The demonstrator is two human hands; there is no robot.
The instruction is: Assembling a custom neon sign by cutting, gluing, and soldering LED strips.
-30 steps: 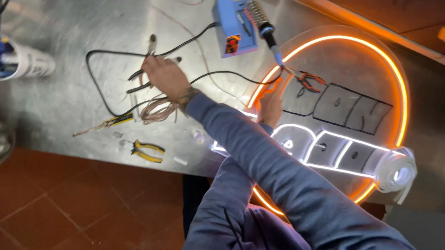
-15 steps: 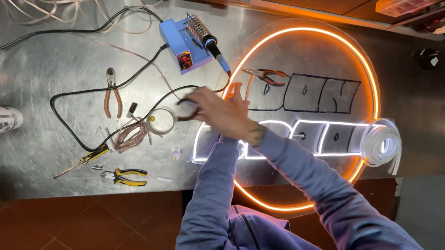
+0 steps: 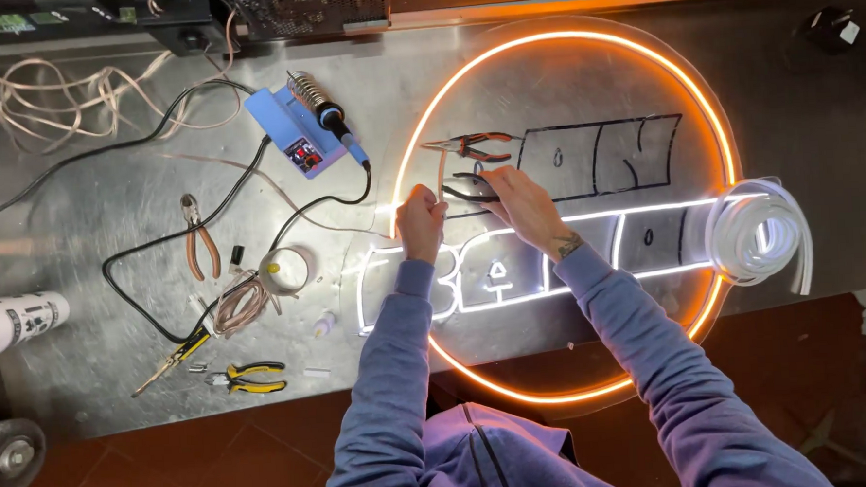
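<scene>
A: how many pliers? 
B: four. Right hand (image 3: 521, 206) grips black-handled cutters (image 3: 470, 188) on the round neon sign (image 3: 640, 79); left hand (image 3: 420, 225) pinches a thin wire (image 3: 441, 180).

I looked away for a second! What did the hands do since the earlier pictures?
The left hand came back from the cable clutter on the left to the glowing sign and now pinches a thin wire. The right hand took hold of black-handled pliers. The soldering station, yellow pliers and round lit sign lie as before.
</scene>
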